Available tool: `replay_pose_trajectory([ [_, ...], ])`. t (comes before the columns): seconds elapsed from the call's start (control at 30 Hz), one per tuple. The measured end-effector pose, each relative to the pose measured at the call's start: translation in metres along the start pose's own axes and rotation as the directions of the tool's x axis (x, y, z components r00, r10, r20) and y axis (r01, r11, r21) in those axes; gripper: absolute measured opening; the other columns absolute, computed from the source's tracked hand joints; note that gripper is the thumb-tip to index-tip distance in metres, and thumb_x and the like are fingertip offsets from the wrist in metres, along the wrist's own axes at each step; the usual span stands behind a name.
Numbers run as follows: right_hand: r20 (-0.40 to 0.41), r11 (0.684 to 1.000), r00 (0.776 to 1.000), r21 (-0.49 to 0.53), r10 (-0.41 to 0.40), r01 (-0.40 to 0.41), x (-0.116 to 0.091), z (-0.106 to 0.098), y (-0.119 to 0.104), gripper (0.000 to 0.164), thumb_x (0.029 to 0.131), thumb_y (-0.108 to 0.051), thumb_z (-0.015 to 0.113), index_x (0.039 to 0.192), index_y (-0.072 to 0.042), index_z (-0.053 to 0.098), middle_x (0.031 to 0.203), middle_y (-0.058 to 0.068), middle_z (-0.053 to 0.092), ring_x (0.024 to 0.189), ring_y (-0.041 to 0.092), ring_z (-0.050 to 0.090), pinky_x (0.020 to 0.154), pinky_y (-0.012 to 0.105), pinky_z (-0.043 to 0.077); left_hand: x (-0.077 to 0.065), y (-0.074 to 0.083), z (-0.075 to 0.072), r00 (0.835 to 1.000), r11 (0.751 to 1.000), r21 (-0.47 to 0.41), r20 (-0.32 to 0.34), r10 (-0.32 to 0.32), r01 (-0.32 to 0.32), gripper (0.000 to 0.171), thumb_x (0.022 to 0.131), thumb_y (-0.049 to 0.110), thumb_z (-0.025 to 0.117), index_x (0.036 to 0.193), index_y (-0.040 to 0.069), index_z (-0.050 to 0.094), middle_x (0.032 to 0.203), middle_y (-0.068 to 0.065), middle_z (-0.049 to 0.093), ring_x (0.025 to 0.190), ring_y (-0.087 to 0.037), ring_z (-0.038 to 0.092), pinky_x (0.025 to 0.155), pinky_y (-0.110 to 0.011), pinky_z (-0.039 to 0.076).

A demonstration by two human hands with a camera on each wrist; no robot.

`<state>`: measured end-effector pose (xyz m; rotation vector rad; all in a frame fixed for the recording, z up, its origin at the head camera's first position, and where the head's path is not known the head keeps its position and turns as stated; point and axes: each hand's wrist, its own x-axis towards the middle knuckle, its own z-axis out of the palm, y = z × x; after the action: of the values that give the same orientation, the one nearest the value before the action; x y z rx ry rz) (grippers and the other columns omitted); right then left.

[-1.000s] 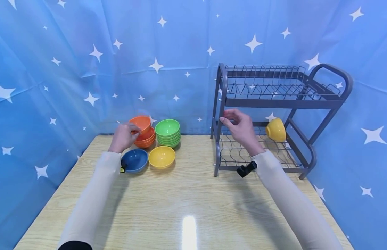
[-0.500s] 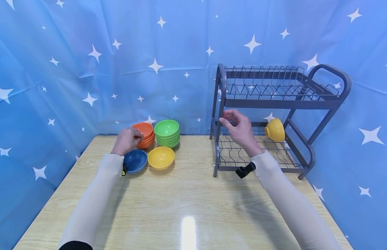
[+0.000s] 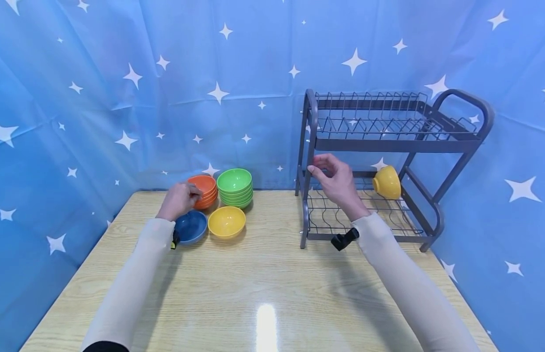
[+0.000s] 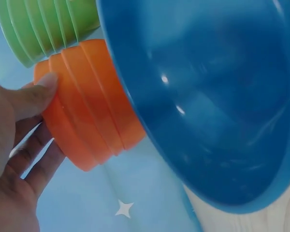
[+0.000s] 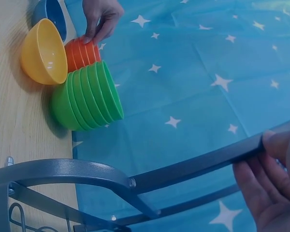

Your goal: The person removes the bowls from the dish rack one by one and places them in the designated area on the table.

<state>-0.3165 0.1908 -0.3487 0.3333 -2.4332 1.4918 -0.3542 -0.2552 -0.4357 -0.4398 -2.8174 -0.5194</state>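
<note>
At the back left of the table stands a stack of orange bowls (image 3: 206, 198). My left hand (image 3: 175, 199) pinches the rim of the top one; the left wrist view shows the thumb on the outside of that orange bowl (image 4: 48, 104), which sits nested in the others. A stack of green bowls (image 3: 235, 188) is just right of it. In front are a blue bowl (image 3: 191, 227), partly behind my left wrist, and a yellow bowl (image 3: 227, 222). My right hand (image 3: 336, 181) grips the left upright of the grey dish rack (image 5: 198, 164), thumb and fingers around it.
The two-tier rack occupies the right of the wooden table (image 3: 272, 283). Another yellow bowl (image 3: 388, 183) lies tipped on its side on the lower shelf (image 3: 358, 238). The upper wire shelf (image 3: 378, 145) holds nothing. A blue star-patterned curtain (image 3: 263, 58) closes off the back and sides.
My left hand has lowered the top orange bowl, tilted above the others a second ago, into the orange stack. The right hand stays on the rack's upright.
</note>
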Motion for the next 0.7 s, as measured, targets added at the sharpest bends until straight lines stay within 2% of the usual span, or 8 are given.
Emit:
replay_pose_trajectory([
  [0.13,0.001,1.0,1.0,-0.002,0.02,-0.02,0.0,0.0,-0.001,0.036,0.1,-0.041,0.067,0.126,-0.018,0.064,0.126,0.005,0.068,0.121,0.022,0.063,0.11,0.049,0.049,0.0,0.005,-0.002,0.996,0.998,-0.018,0.067,-0.066,0.068,0.025,0.093,0.008,0.072,0.117,0.0,0.076,0.12,-0.019,0.073,0.114,-0.038,0.062,0.1,-0.055,0.055],
  [0.27,0.0,1.0,1.0,0.011,0.029,-0.029,0.0,0.0,-0.001,0.034,0.1,-0.039,0.067,0.125,-0.017,0.064,0.126,0.005,0.068,0.121,0.021,0.063,0.11,0.048,0.049,0.0,0.01,-0.002,0.994,0.996,-0.031,0.082,-0.078,0.081,0.033,0.094,0.014,0.073,0.124,0.001,0.072,0.129,-0.021,0.069,0.13,-0.042,0.053,0.109,-0.06,0.047],
  [0.4,0.002,0.999,0.999,0.016,0.032,-0.032,0.001,0.001,0.0,0.033,0.1,-0.039,0.067,0.125,-0.018,0.064,0.125,0.004,0.068,0.122,0.02,0.062,0.11,0.048,0.049,0.001,0.015,0.0,0.998,0.994,-0.096,0.03,-0.059,0.061,0.043,0.095,0.021,0.073,0.133,0.003,0.066,0.141,-0.022,0.062,0.14,-0.044,0.045,0.114,-0.061,0.043],
  [0.53,0.003,0.999,1.0,0.02,0.03,-0.03,0.001,0.002,0.0,0.034,0.1,-0.04,0.066,0.125,-0.018,0.064,0.125,0.004,0.068,0.123,0.02,0.062,0.111,0.049,0.048,0.003,0.026,0.004,0.999,0.981,-0.193,-0.032,-0.041,0.034,0.054,0.094,0.024,0.075,0.142,0.005,0.059,0.148,-0.021,0.055,0.139,-0.044,0.046,0.11,-0.06,0.046],
  [0.7,0.006,0.999,0.999,0.025,0.038,-0.038,-0.001,0.003,0.0,0.032,0.1,-0.041,0.066,0.125,-0.019,0.063,0.124,0.002,0.068,0.124,0.021,0.061,0.111,0.049,0.049,0.003,0.049,0.009,0.998,0.968,-0.248,-0.045,-0.052,0.039,0.068,0.094,0.032,0.076,0.152,0.01,0.048,0.15,-0.021,0.051,0.141,-0.044,0.043,0.113,-0.065,0.04],
])
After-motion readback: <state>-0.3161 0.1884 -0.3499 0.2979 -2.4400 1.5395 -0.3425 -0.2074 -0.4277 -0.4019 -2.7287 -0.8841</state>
